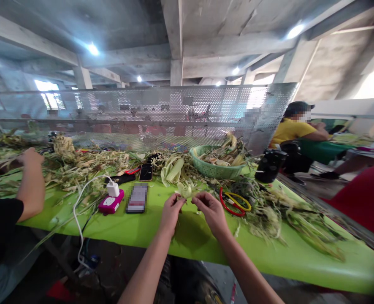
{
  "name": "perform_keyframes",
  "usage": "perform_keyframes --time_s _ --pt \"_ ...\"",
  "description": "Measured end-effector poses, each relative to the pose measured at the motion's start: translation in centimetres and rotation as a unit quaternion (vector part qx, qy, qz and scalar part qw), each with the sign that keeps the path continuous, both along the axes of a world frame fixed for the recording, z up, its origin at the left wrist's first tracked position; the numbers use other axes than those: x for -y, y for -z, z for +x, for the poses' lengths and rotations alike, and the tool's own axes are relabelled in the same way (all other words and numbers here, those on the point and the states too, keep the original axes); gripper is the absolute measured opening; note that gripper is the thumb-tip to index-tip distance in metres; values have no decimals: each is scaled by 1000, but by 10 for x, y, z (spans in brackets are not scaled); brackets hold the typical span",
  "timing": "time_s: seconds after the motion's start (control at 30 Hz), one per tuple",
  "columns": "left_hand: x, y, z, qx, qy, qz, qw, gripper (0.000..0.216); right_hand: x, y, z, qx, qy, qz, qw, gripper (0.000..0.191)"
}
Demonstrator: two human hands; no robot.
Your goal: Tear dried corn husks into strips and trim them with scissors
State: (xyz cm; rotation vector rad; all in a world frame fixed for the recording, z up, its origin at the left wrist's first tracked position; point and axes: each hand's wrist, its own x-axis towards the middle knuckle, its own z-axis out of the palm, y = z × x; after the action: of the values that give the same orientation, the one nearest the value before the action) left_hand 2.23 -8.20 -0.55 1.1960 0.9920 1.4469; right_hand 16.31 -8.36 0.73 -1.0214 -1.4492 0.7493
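My left hand (170,210) is closed in a pinch at the base of a pale green piece of husk (184,191), which fans upward above the fingertips. Close beside it, my right hand (211,210) is also pinched, thumb against forefinger; whatever it holds is too small to make out. Both hands are just above the green tabletop (193,247). Beyond them lies a bundle of broad pale husks (172,171). To the right of my right hand are a red loop (229,206) and a yellow loop (241,202), which look like tool handles.
A green basket (217,169) of dried husks stands behind. Left are a phone (137,198), a second phone (146,172) and a magenta power block (111,202) with a white charger (112,188). Loose fibres (269,219) lie right. A co-worker's arm (31,181) reaches in at left.
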Motion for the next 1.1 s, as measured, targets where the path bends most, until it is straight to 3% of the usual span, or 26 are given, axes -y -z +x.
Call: perform_keyframes --time_s 0.23,0.4,0.67,0.93,1.1 --pt "1 0 -1 88 45 -46 994 19 -3 0 2 -31 -57 -80 995 34" --pt "0 2 1 70 41 -52 995 18 -3 2 1 -47 -25 -33 998 29" --pt "-1 4 0 -30 -4 -33 999 15 1 2 -1 76 -2 73 994 13" --pt "-3 7 5 -182 16 40 982 7 6 -5 -2 162 10 173 971 16" --pt "-3 6 7 -207 25 28 978 5 7 -4 -2 198 25 195 960 17"
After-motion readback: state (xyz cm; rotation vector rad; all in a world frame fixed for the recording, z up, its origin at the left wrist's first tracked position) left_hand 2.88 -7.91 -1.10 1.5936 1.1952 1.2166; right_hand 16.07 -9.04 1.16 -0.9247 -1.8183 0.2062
